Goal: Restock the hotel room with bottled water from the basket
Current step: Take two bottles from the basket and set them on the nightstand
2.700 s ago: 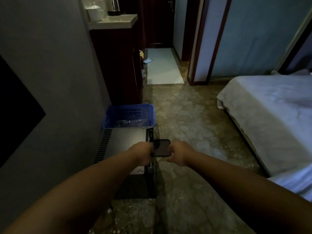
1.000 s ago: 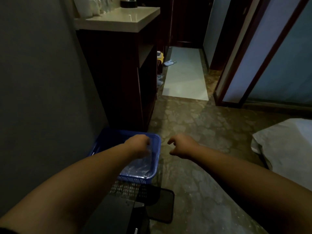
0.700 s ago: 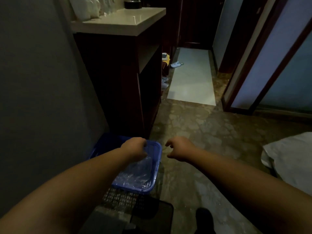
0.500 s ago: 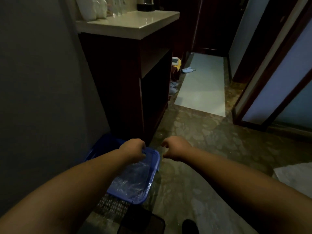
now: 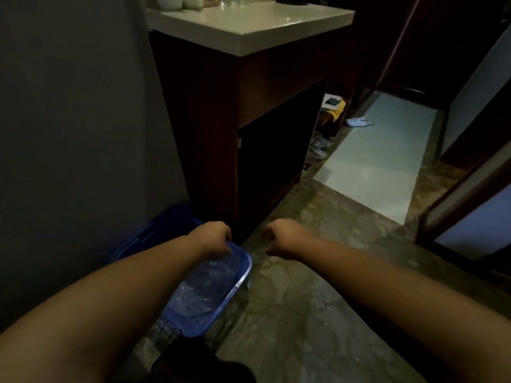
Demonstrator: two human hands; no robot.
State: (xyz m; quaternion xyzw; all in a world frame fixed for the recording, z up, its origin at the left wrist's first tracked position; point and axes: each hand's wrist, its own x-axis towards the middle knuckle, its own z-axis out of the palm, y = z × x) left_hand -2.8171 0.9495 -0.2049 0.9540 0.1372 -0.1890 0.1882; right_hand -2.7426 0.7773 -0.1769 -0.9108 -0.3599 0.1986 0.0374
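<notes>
A blue plastic basket point(image 5: 244, 273) stands on the floor against the grey wall, in front of a dark wooden cabinet. Inside it lie bottled waters point(image 5: 206, 286) wrapped in clear plastic. My left hand point(image 5: 214, 238) hovers over the basket's far rim with its fingers curled under; I cannot tell whether it touches the rim. My right hand point(image 5: 281, 237) is a loose fist over the floor just right of the basket and holds nothing.
The cabinet point(image 5: 215, 111) has a pale stone countertop point(image 5: 257, 26) with white cups at its back edge and an open dark niche below. A white mat point(image 5: 373, 158) and slippers point(image 5: 356, 122) lie down the hallway. A dark object point(image 5: 204, 369) sits at the bottom edge.
I set down the phone I held with both hands, then moved forward to the basket and cabinet. Both fists stay curled, and the left one now lies over the basket's far rim.
</notes>
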